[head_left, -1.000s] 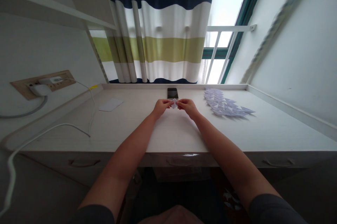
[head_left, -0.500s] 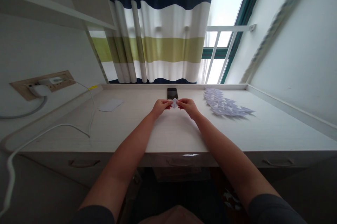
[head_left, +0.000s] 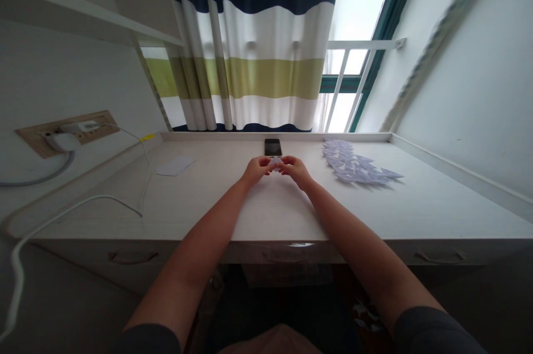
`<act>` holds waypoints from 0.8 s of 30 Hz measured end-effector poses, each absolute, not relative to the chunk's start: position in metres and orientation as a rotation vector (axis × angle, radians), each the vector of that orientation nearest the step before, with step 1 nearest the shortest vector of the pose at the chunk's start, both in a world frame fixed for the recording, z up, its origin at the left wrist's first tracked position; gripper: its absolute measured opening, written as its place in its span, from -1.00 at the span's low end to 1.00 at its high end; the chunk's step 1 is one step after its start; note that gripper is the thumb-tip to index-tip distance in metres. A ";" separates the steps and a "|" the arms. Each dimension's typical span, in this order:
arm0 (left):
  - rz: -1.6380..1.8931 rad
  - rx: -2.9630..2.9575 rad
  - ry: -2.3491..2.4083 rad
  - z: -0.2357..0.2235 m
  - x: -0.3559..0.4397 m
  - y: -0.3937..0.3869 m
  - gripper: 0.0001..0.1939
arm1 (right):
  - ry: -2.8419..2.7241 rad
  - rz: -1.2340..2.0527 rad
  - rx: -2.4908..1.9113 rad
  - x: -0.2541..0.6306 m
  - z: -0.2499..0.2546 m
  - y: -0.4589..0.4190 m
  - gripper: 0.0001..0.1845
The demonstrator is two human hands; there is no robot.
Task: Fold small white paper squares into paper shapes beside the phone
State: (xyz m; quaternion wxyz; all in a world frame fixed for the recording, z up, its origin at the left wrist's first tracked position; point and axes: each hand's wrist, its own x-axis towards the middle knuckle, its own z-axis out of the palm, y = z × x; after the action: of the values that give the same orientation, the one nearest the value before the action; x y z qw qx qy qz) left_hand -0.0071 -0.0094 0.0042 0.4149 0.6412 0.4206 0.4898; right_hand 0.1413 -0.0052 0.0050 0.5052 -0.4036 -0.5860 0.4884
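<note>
Closer together than before, my left hand (head_left: 255, 170) and right hand (head_left: 296, 170) are pinching paper (head_left: 275, 161) near the table's (head_left: 272, 210) far edge.

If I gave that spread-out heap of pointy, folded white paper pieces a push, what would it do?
The heap of pointy, folded white paper pieces would probably slide and spread, because many pieces overlap. It is likely light for its size, since it looks like only paper. The points might bend or crumple if you pushed hard, as they look thin.

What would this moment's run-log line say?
left hand: grips paper piece | right hand: grips same piece | phone: beyond hands | folded pieces: right
</note>
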 end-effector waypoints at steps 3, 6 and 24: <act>1.260 1.625 1.086 0.004 -0.007 -0.009 -0.73 | -1.392 1.217 -0.962 0.141 0.004 -0.005 -0.75; 1.273 1.630 1.120 0.004 -0.007 -0.009 -0.75 | -1.364 1.247 -0.932 0.140 0.004 -0.006 -0.77; 1.303 1.575 0.997 -0.003 -0.007 -0.005 -0.73 | -1.457 1.256 -0.942 0.141 0.005 -0.009 -0.65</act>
State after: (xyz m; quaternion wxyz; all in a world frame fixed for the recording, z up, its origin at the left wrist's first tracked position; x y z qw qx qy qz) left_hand -0.0071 -0.0049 -0.0031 0.4202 0.6285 0.3978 0.5198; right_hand 0.1412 -0.0092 0.0050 0.4794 -0.3859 -0.5970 0.5146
